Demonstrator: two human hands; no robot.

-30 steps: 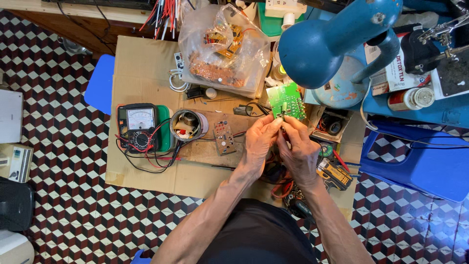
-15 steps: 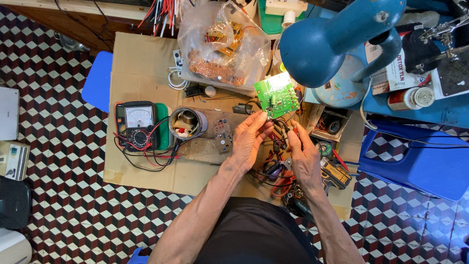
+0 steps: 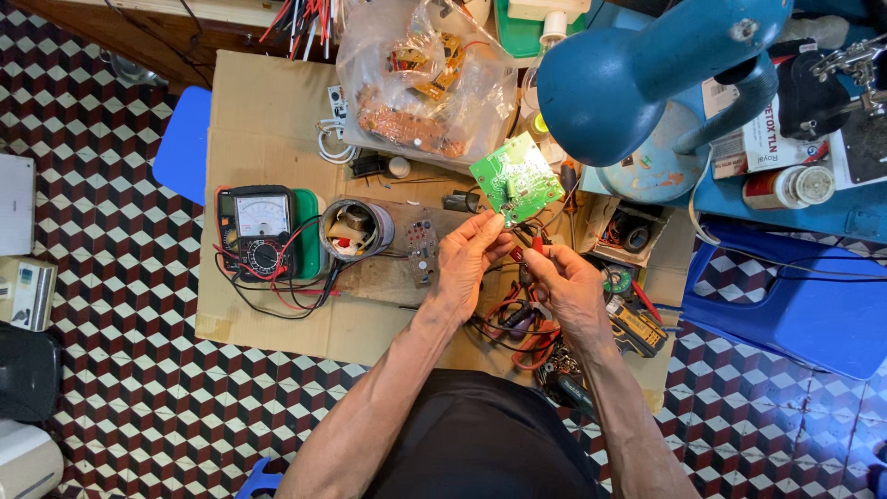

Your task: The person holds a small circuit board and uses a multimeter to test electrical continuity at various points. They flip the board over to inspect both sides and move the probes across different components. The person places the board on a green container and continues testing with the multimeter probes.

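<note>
Head view: left hand pinches green circuit board (tilted); right hand grips red probe.

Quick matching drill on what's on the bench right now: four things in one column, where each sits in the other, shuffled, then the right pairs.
1. green circuit board
2. multimeter
3. clear plastic bag
4. blue lamp

A. far left on the cardboard, wrapped in leads
B. held up in the left hand
C. top right, over the bench
D. top centre, full of circuit boards

Pairs: 1-B, 2-A, 3-D, 4-C
</note>
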